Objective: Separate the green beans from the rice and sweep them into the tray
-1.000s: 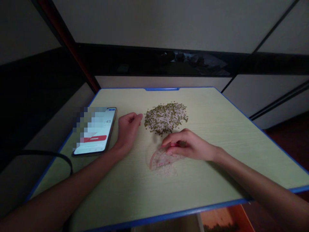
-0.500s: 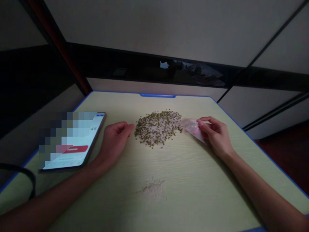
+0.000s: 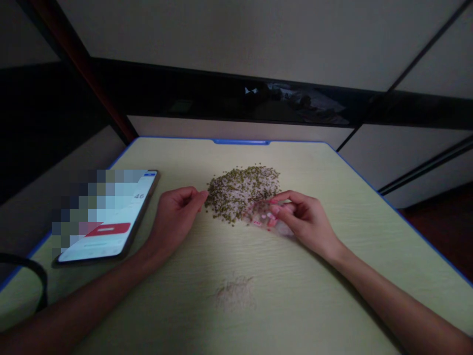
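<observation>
A spread pile of mung beans and white rice grains [image 3: 240, 190] lies mixed on the table. My left hand [image 3: 179, 207] rests at the pile's left edge, its fingers curled and thumb pressed against them. Whatever may be inside that hand is hidden. Between thumb and fingers of my right hand [image 3: 306, 217] is a see-through plastic piece with pink print [image 3: 264, 217], lying over the pile's front right edge; whether it is a bag or a sheet I cannot tell. Closer to me sits a small patch of pale, thin grains [image 3: 234, 293], blurred.
A phone [image 3: 111, 222] with a lit screen lies at the left of the pale table [image 3: 177, 315], which has a blue rim. A dark cable [image 3: 40, 271] loops at the left edge. Cabinet fronts [image 3: 236, 39] stand right behind the table.
My right hand has moved left and a little nearer to me, bringing the plastic piece over the pile's edge. The left hand has stayed almost in place.
</observation>
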